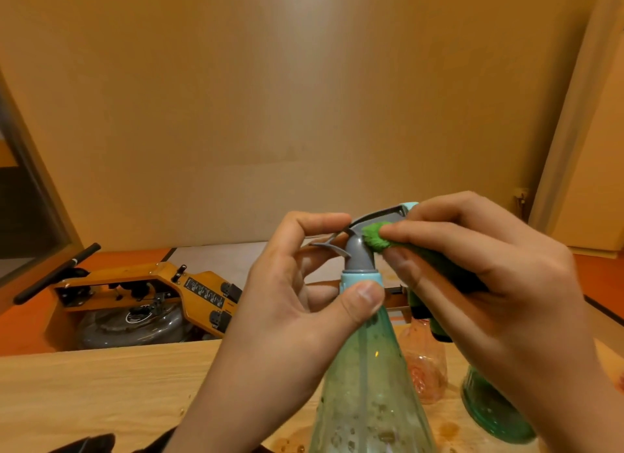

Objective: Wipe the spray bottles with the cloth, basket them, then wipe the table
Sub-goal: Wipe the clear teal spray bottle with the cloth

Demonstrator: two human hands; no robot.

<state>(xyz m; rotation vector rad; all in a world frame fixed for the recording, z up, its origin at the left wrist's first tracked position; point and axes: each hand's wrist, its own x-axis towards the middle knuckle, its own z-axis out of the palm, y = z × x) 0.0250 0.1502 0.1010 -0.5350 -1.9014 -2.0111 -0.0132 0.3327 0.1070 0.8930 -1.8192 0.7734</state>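
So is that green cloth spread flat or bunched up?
Bunched up: the right hand pinches the green cloth into a small wad against the bottle's grey spray head.

tan wall [270, 97] | orange floor [599, 277] | wooden rowing machine [162, 277]

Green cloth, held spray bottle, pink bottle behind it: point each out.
green cloth [376, 238]: head view, bunched tip at the bottle's grey neck.
held spray bottle [368, 378]: head view, wet translucent body.
pink bottle [424, 361]: head view, its clear lower body.
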